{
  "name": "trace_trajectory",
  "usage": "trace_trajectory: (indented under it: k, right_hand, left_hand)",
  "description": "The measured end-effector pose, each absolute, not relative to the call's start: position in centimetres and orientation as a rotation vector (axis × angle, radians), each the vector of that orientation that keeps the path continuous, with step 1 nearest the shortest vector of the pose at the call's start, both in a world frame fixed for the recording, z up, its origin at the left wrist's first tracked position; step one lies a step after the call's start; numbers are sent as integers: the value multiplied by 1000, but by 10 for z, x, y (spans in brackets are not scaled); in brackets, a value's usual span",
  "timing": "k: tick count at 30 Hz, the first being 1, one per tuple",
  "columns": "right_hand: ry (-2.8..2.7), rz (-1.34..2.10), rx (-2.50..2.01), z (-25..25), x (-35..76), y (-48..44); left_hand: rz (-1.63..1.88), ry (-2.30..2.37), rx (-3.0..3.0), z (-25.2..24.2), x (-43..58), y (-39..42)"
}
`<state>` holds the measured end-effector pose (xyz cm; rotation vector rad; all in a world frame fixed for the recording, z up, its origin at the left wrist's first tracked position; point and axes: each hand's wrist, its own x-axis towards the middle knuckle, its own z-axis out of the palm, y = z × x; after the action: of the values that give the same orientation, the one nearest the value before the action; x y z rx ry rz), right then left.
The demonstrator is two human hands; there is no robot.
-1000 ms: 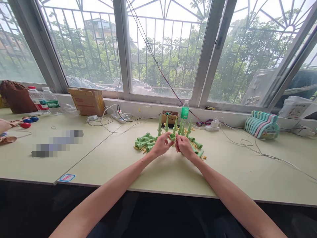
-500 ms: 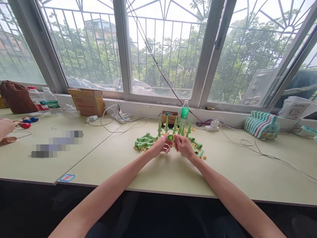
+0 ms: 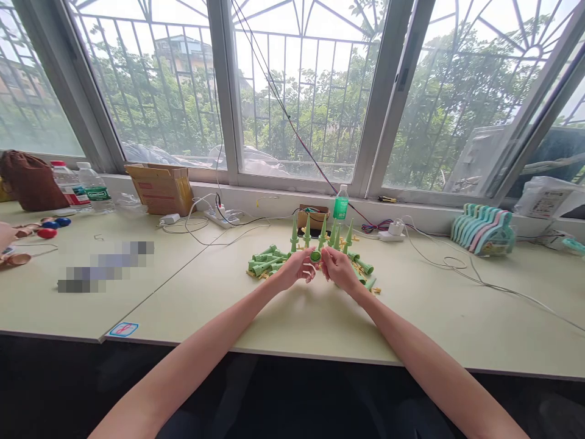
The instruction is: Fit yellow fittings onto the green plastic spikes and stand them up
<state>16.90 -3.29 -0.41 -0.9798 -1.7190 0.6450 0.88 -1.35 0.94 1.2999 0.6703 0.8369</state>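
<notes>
A green plastic watering spike [image 3: 315,256] is held over the table with its round hollow end facing me. My left hand [image 3: 295,268] grips it between thumb and forefinger, the other fingers curled loosely below. Close against its right side, my right hand [image 3: 342,269] is closed in a pinch; whatever lies between those fingertips is hidden. Behind the hands stand several upright green spikes [image 3: 348,236], points up. More green spikes [image 3: 265,263] lie in a pile to the left, and others [image 3: 364,266] to the right, with small yellow valve pieces [image 3: 376,291] among them.
An open carton [image 3: 159,189], a power strip [image 3: 222,218] with cables and a green-labelled bottle [image 3: 340,202] stand along the window. Small hangers [image 3: 483,230] are at the right. Another person's hand [image 3: 5,235] is at the far left near red and blue balls [image 3: 47,233].
The held spike has tilted slightly and moved a little down in my hands. My left fingers have shifted a little. At the far left, the other person's hand has drawn back leftward.
</notes>
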Motion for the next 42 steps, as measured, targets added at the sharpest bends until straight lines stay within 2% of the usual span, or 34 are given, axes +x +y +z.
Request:
trace_trajectory:
  k: [11,22,32,38,42]
  right_hand:
    - [-1692,669,-986,-7,172,-31]
    - [-1631,653,-1025,-6,170,-31]
    - [-1597,533,-1053,-5,172,-30]
    - [-1699,502,-1045,-3,171,-33]
    - [-1722,537,-1026,-5,171,-31]
  left_hand:
    - [894,677,1693,5,7,-13]
    - [1150,813,2056,-10,14,-6]
    - [1142,922,1666,2,19,-12]
    - [840,970,1445,9,11,-14]
    - [771,935,1388,9,10,-16]
